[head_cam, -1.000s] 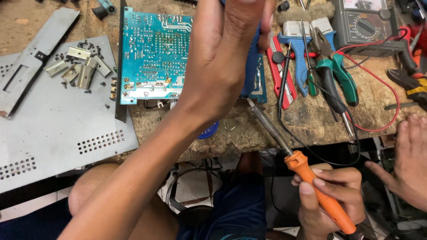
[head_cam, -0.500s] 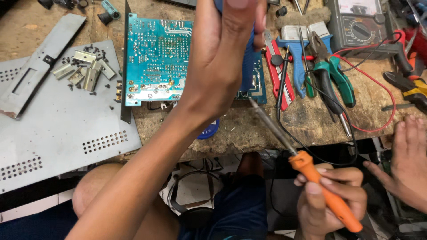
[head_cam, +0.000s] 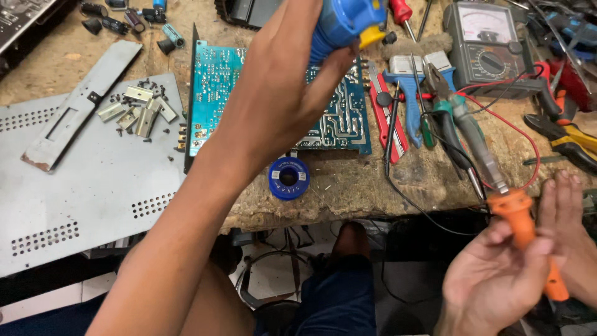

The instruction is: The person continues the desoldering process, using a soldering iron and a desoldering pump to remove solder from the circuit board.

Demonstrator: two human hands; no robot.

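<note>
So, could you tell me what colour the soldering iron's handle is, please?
Orange; the soldering iron shows best in the head view.

Teal circuit board (head_cam: 273, 93), orange iron handle (head_cam: 525, 233), blue-yellow tool (head_cam: 345, 22), blue solder spool (head_cam: 289, 178)

A worn wooden tabletop (head_cam: 367, 186) fills the upper half of the view, its surface scratched, stained and chipped along the front edge. A grey perforated metal panel (head_cam: 81, 205) lies across it toward 9 o'clock and overhangs the edge. Below the edge, toward 6 o'clock, a pale tiled floor (head_cam: 277, 280) shows, with loops of dark cable (head_cam: 273, 258) lying on it. The space under the tabletop toward 4 o'clock is dark. The light is even and soft, without hard shadows.
</note>
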